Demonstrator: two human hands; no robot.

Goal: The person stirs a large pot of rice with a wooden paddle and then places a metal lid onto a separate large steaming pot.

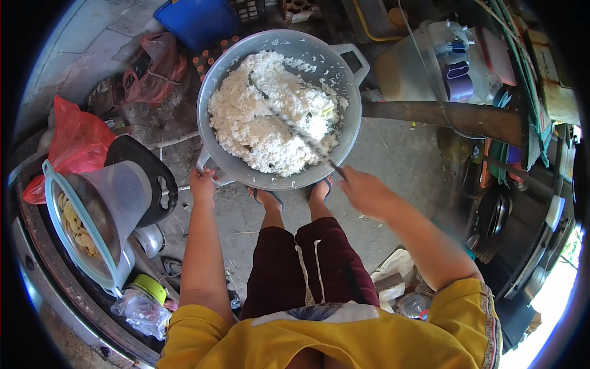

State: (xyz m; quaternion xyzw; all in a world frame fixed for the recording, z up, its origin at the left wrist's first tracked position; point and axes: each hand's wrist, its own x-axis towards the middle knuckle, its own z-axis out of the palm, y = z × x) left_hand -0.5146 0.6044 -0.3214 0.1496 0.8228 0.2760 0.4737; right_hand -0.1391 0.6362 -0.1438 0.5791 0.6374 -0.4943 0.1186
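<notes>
A large metal pot (282,180) with two side handles stands in front of me, holding a heap of white rice (262,133). Some green and yellowish pieces show among the grains, and loose grains cling to the inner wall. My left hand (203,184) grips the pot's handle at the lower left. In my right hand (364,191), at the lower right rim, is a long, thin-handled stirring tool (306,138), slightly blurred. It reaches across the rim into the rice, where its far end is partly buried.
On the left are a red plastic bag (80,138), a clear container with a light-blue rim (83,221) and a black-handled item (143,170). A blue container (198,20) lies beyond the pot. A wooden board edge (442,117) and a plastic tub (405,64) stand right.
</notes>
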